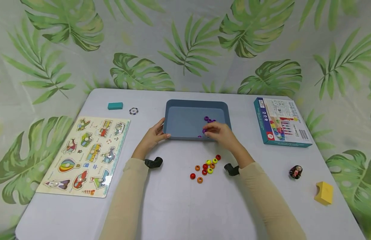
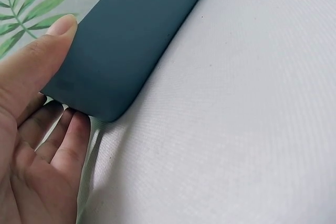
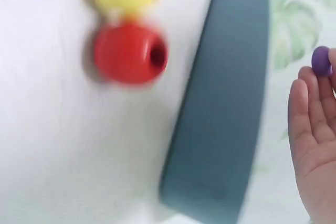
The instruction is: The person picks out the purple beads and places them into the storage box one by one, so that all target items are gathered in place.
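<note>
A blue-grey tray (image 1: 185, 137) stands on the white table, and its near left corner is held by my left hand (image 1: 151, 138). The left wrist view shows the thumb (image 2: 62, 29) against the tray's wall and the other fingers around the corner. Over the tray's near right part, my right hand (image 1: 223, 136) pinches a purple bead (image 3: 321, 61) between thumb and fingertips. Several more purple beads (image 1: 206, 118) lie inside the tray, some partly hidden by that hand. Loose red, yellow and orange beads (image 1: 210, 170) are scattered on the table in front of the tray.
On the left lie a wooden picture puzzle board (image 1: 92, 156), a teal block (image 1: 115, 106) and a poker chip (image 1: 133, 111). To the right are a flat toy box (image 1: 284, 121), a small dark figurine (image 1: 295, 172) and a yellow block (image 1: 324, 193). Leaf-patterned cloth hangs behind.
</note>
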The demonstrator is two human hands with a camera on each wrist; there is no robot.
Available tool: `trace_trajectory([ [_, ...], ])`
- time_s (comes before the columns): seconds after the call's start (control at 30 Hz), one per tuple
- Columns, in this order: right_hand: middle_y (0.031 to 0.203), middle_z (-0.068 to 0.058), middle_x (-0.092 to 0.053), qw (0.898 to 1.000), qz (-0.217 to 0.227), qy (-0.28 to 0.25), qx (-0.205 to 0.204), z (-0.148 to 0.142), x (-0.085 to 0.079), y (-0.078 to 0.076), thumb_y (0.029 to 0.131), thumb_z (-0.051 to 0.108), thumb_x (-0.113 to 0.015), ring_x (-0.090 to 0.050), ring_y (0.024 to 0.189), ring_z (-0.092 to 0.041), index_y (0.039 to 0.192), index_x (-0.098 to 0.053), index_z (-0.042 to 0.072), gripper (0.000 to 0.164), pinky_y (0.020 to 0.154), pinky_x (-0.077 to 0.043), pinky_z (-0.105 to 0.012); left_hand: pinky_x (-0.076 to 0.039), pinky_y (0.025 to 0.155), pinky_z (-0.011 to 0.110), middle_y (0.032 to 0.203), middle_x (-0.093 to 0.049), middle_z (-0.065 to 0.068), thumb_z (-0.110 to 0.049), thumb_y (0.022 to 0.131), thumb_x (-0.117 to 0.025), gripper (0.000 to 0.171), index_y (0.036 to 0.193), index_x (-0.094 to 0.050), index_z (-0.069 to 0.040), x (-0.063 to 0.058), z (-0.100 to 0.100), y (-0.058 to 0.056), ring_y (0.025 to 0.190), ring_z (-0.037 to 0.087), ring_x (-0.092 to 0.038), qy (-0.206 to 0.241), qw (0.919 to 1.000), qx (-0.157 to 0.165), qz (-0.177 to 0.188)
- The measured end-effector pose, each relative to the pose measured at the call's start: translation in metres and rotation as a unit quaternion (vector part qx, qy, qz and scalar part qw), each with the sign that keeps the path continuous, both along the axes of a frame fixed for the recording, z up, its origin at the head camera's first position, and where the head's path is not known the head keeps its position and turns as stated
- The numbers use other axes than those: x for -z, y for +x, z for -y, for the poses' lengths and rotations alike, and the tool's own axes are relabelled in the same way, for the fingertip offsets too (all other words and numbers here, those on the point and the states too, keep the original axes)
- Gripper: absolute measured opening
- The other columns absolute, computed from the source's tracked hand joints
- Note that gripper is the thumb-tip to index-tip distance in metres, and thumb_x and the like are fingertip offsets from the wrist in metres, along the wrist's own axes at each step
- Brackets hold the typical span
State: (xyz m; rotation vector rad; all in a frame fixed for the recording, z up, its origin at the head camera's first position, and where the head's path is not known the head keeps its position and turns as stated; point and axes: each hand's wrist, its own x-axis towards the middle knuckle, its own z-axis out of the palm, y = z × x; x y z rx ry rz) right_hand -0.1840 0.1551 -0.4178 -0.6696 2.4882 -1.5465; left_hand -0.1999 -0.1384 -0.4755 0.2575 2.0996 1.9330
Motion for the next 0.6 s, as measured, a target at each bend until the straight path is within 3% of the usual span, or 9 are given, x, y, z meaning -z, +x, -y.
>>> trace_trajectory([
  [0.1, 0.095, -0.006, -0.058, 0.999, 0.022, 0.012, 0.047, -0.008, 0.015, -0.022, 0.077, 0.016, -0.058, -0.054, 0.084, -0.015, 0.1, -0.057, 0.002, 0.027, 0.071, -0.046, -0.028, -0.025, 0.095, 0.026, 0.136, -0.015, 0.005, -0.018, 0.069, -0.066, 0.08, 0.132, -0.018, -0.026, 0.003, 0.0, -0.001, 0.121, 0.017, -0.02, -0.007, 1.0, -0.004, -0.004],
  [0.23, 0.095, -0.005, -0.058, 0.994, 0.049, 0.06, 0.082, -0.014, 0.028, -0.037, 0.078, 0.016, -0.057, -0.053, 0.087, -0.015, 0.101, -0.058, 0.006, 0.025, 0.072, -0.045, -0.031, -0.025, 0.095, 0.024, 0.136, -0.016, 0.003, -0.019, 0.068, -0.066, 0.08, 0.131, -0.019, -0.028, 0.003, 0.0, 0.0, 0.121, 0.015, -0.02, -0.016, 0.9998, -0.009, -0.001],
  [0.43, 0.094, -0.004, -0.057, 0.985, 0.056, 0.142, 0.085, -0.013, 0.035, -0.047, 0.08, 0.014, -0.055, -0.052, 0.086, -0.017, 0.1, -0.058, 0.009, 0.021, 0.072, -0.044, -0.032, -0.026, 0.095, 0.023, 0.136, -0.016, 0.003, -0.019, 0.068, -0.066, 0.08, 0.131, -0.019, -0.028, 0.001, 0.0, 0.0, 0.12, 0.015, -0.021, -0.016, 0.9998, -0.009, 0.002],
  [0.6, 0.093, -0.005, -0.057, 0.981, 0.064, 0.162, 0.082, -0.011, 0.036, -0.049, 0.079, 0.014, -0.056, -0.052, 0.085, -0.017, 0.1, -0.057, 0.009, 0.021, 0.072, -0.044, -0.032, -0.026, 0.095, 0.024, 0.136, -0.016, 0.004, -0.018, 0.068, -0.066, 0.081, 0.132, -0.017, -0.025, 0.002, 0.001, 0.001, 0.121, 0.016, -0.02, -0.011, 0.9999, -0.008, 0.003],
])
